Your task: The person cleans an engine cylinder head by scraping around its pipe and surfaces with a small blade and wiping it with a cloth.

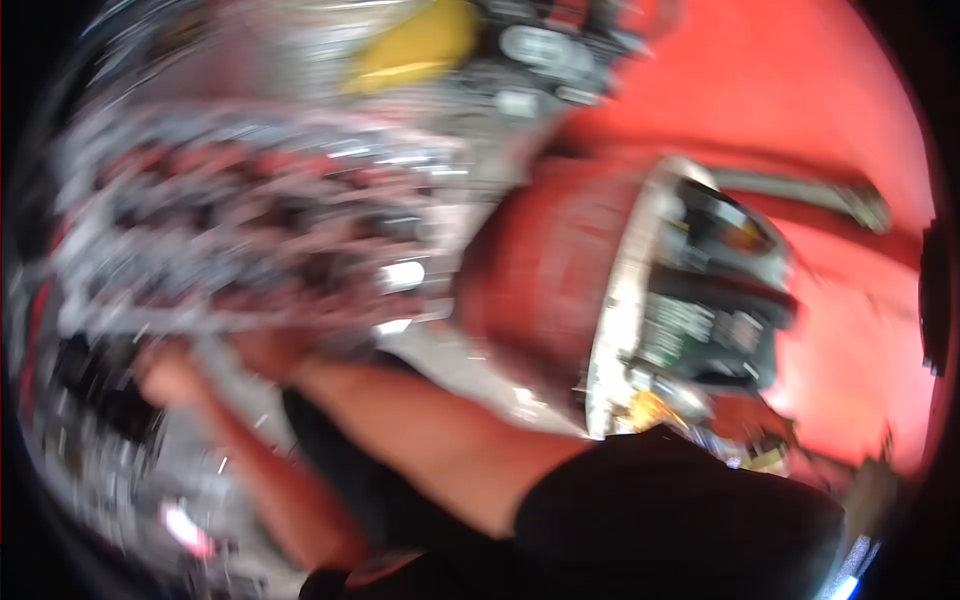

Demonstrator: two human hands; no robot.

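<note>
Motion blur smears the whole head view. My left hand (168,372) is at the lower left, just below the near edge of a large metal engine part (250,230) with rows of openings. Beside it on the right, my right hand (275,352) is at the same edge, partly lost against the part. Fingers of both hands are too blurred to read, and whatever they hold or touch cannot be made out.
A red bucket (550,270) with a pale rim and dark containers inside lies right of the part. Behind are a yellow object (420,45) and dark tools (550,50). A metal bar (800,190) lies on the red surface (780,80) at the right.
</note>
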